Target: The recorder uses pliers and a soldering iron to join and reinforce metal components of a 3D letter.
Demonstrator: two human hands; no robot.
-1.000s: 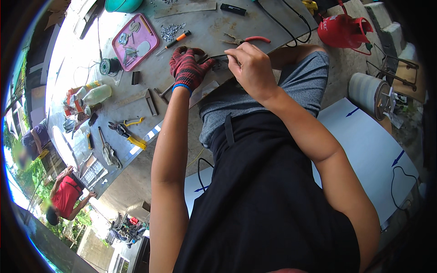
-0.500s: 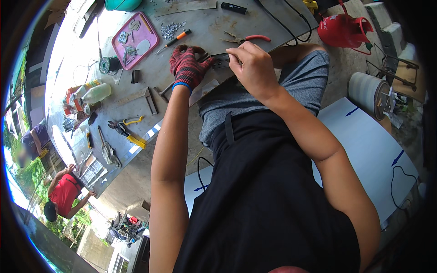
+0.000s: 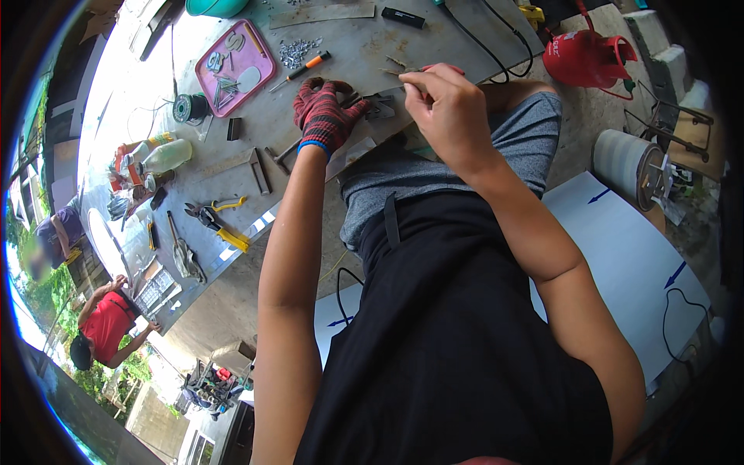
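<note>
My left hand point(image 3: 325, 118), in a red-and-black knit glove, rests on the table with its fingers bent around a dark metal piece point(image 3: 353, 99). Just right of its thumb lies a small grey metal plate point(image 3: 380, 107) at the table's near edge. My right hand point(image 3: 448, 112) is bare and raised over the edge, thumb and fingertips pinched together. Whatever is in that pinch is too small to make out. Behind it, pliers point(image 3: 398, 70) with red handles lie partly hidden.
An orange-and-black screwdriver point(image 3: 301, 70), a pile of small fasteners point(image 3: 297, 53) and a pink tray point(image 3: 267, 71) lie beyond my left hand. Yellow-handled cutters point(image 3: 221, 226) and a bottle point(image 3: 167, 156) are left. A red gas cylinder point(image 3: 580, 56) stands right. Another person point(image 3: 108, 325) is far left.
My right hand has moved right and a little nearer to me, away from the small metal plate, which now shows more. The gloved left hand stays on the metal piece.
</note>
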